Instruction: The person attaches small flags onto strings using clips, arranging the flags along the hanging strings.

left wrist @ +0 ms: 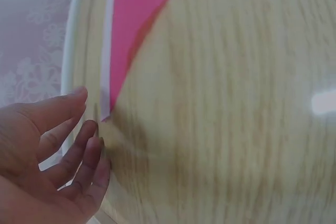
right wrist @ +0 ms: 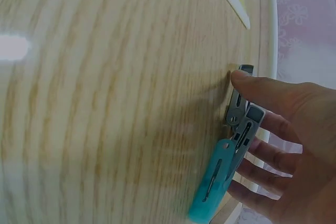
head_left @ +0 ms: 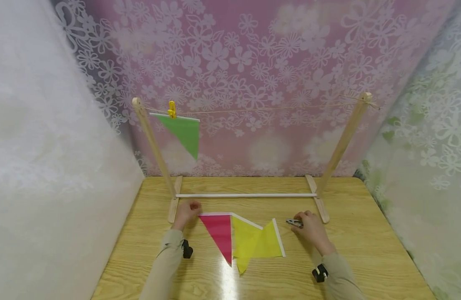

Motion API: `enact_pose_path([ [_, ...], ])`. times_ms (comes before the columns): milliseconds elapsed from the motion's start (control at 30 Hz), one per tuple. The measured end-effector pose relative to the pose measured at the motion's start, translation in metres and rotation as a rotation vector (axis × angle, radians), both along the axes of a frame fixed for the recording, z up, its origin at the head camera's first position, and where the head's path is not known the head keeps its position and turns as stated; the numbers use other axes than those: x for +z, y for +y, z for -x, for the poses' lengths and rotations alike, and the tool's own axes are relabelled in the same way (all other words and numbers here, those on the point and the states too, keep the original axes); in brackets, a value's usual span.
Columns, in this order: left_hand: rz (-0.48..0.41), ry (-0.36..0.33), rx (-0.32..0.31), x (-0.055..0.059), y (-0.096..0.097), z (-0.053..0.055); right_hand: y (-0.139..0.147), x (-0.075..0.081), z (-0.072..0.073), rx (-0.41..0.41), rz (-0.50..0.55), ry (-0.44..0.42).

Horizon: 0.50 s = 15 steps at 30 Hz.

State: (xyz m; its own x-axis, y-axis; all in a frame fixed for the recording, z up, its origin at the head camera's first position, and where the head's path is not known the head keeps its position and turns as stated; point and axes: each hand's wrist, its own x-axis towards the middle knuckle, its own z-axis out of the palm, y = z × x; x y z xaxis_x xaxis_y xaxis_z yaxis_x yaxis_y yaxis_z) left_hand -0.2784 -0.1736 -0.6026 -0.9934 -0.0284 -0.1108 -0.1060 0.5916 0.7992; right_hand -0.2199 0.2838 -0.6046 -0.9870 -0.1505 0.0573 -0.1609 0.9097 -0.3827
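Pinching a grey clothespin, the right hand angles forward and leftward.

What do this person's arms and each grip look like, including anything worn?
The left sleeve and right sleeve are long, plain and pale beige, reaching about the wrists. A small black left wrist camera and right wrist camera sit near the cuffs; no cables show. The left grip and right grip are bare human hands, without gloves.
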Motion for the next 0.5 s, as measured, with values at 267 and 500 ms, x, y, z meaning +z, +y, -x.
enact_pose_path([
  [267,0.201,0.045,-0.060,-0.0065,0.0000,-0.0002,-0.0003,-0.0003,-0.0021,-0.037,-0.024,-0.039],
  [500,0.291,0.063,-0.117,-0.0064,-0.0006,-0.0005,-0.0011,0.0022,-0.0031,-0.024,-0.019,-0.033],
])
